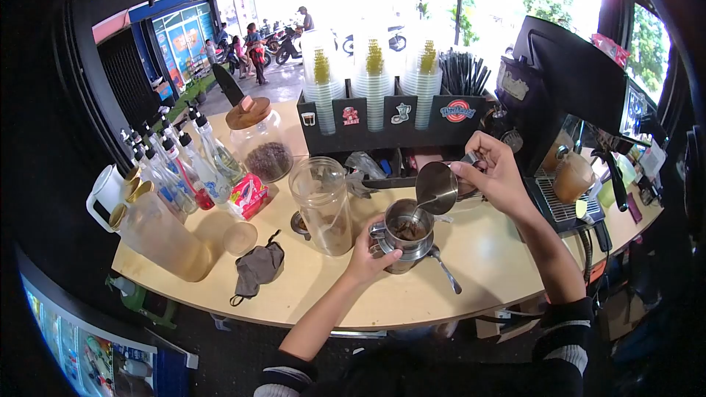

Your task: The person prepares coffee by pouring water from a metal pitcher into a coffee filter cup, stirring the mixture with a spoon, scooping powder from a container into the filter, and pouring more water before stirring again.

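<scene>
My right hand (489,173) is closed on a small metal pitcher (437,188), which is tilted to the left. A thin stream runs from its lip into a metal drip filter (408,222) with dark contents. The filter stands on a cup (401,267) whose lower part is mostly hidden. My left hand (369,254) has its fingers wrapped round the handle and side of the filter and cup. A spoon (447,272) lies just right of the cup. Left of the filter stands a tall clear canister (323,209).
Syrup bottles (176,162), a plastic jug (158,231), a red packet (248,195) and a dark cloth mask (259,270) are on the left. Stacked cups (373,88) stand in a black holder (353,119) behind. An espresso machine (570,84) is at right. People stand outside.
</scene>
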`<state>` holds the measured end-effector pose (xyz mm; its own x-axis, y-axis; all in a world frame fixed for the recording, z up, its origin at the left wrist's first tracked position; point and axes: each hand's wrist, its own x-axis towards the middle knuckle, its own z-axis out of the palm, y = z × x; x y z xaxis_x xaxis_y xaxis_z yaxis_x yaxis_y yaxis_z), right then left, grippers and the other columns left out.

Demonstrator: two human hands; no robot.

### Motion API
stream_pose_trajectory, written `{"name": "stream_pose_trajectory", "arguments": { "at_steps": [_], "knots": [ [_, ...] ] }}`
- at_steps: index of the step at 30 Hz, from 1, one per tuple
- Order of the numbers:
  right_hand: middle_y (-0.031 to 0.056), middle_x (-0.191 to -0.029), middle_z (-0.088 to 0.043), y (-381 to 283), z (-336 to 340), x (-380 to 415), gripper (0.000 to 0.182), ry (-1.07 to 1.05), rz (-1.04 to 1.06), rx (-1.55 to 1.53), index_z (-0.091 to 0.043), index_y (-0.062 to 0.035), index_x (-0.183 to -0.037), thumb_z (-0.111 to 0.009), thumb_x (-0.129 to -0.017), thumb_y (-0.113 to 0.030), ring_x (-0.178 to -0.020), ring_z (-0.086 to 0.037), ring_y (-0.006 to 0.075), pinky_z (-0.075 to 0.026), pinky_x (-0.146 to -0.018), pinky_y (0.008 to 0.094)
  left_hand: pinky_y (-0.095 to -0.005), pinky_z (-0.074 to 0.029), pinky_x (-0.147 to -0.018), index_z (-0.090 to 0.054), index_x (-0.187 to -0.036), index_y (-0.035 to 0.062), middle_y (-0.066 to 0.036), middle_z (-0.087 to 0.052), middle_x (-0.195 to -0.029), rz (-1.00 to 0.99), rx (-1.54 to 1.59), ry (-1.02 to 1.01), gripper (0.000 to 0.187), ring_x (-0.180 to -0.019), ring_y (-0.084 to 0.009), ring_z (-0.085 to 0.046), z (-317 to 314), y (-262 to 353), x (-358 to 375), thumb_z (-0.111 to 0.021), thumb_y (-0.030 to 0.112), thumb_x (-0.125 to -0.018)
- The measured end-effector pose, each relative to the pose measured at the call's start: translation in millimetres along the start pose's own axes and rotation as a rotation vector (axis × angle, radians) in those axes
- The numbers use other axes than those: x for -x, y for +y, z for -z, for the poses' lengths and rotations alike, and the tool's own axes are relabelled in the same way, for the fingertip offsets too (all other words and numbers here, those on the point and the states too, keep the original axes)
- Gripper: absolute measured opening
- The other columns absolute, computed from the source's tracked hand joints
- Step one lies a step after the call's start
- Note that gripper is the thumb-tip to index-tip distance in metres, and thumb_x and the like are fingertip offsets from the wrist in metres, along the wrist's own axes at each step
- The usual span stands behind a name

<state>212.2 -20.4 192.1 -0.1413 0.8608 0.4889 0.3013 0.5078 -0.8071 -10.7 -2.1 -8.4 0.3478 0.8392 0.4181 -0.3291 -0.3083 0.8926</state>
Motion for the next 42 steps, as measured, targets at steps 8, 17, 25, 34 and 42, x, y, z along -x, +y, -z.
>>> {"name": "stream_pose_trajectory", "arguments": {
  "at_steps": [8,17,25,34,42],
  "knots": [
    [-0.0067,-0.066,-0.043,6.3,2.5,-3.4,0.026,0.041,0.006,-0.006,-0.044,-0.0073,-0.075,-0.07,-0.078,-0.006,-0.061,-0.031,0.0013,-0.027,-0.054,0.0194,-0.0349,-0.041,-0.098,-0.032,-0.136,0.0021,-0.011,-0.051,-0.123,0.004,-0.02,-0.007,0.081,-0.112,-0.0192,-0.052,-0.2,2.4,-0.5,-0.079,0.018,-0.071],
    [-0.0076,-0.065,-0.041,10.1,9.0,-8.6,0.027,0.062,0.03,0.031,-0.045,-0.0076,-0.074,-0.071,-0.078,-0.007,-0.061,-0.032,0.001,-0.027,-0.054,0.0191,-0.0348,-0.04,-0.099,-0.034,-0.135,0.0009,-0.01,-0.051,-0.122,-0.008,-0.007,-0.02,0.079,-0.113,-0.0186,-0.05,0.7,1.2,-1.6,-0.078,0.018,-0.071],
    [-0.0076,-0.066,-0.04,5.2,3.8,-14.1,0.026,0.043,0.038,0.032,-0.045,-0.0072,-0.075,-0.071,-0.078,-0.006,-0.061,-0.032,0.001,-0.027,-0.054,0.0192,-0.0342,-0.04,-0.099,-0.033,-0.135,0.0005,-0.01,-0.05,-0.121,0.007,-0.022,-0.002,0.079,-0.111,-0.0179,-0.051,-1.3,5.7,-0.5,-0.077,0.017,-0.071],
    [-0.008,-0.066,-0.037,1.2,6.2,-12.3,0.027,0.063,0.055,0.016,-0.045,-0.0074,-0.075,-0.071,-0.078,-0.007,-0.061,-0.031,0.0012,-0.027,-0.054,0.0191,-0.0339,-0.04,-0.098,-0.032,-0.136,0.0006,-0.011,-0.05,-0.121,0.002,-0.019,-0.022,0.08,-0.109,-0.0177,-0.052,1.2,2.8,-1.0,-0.077,0.016,-0.072],
    [-0.0044,-0.068,-0.05,15.9,13.6,18.1,0.022,0.241,-0.123,-0.322,-0.046,-0.0081,-0.079,-0.068,-0.082,-0.006,-0.061,-0.047,0.0016,-0.04,-0.053,0.0181,-0.035,-0.039,-0.099,-0.033,-0.135,0.0002,-0.012,-0.052,-0.121,0.014,-0.029,0.004,0.079,-0.114,-0.0195,-0.051,-0.6,2.5,1.6,-0.077,0.017,-0.072]
  ]
}}
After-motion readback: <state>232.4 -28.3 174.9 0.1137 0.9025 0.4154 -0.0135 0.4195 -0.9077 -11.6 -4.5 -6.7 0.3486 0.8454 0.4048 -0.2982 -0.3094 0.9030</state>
